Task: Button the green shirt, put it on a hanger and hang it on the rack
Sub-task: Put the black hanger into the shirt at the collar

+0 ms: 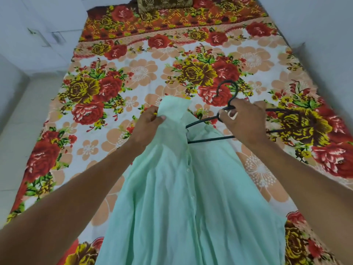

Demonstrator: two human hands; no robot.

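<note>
Green shirt (181,197) buttoned, lying lengthwise on flowered bedsheet (133,73), collar end lifted by left hand (149,123) pinching the fabric; right hand (242,121) clenched on black hanger (227,92) neck, one arm tucked inside the collar opening.

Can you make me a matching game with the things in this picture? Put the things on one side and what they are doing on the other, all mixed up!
Things:
1. green shirt
2. hanger
3. left hand
4. pillow

States:
A. at the far end of the bed
B. held by the right hand
C. pinching the shirt's collar
D. buttoned, lying on the flowery bedsheet

Pairs: 1-D, 2-B, 3-C, 4-A
</note>
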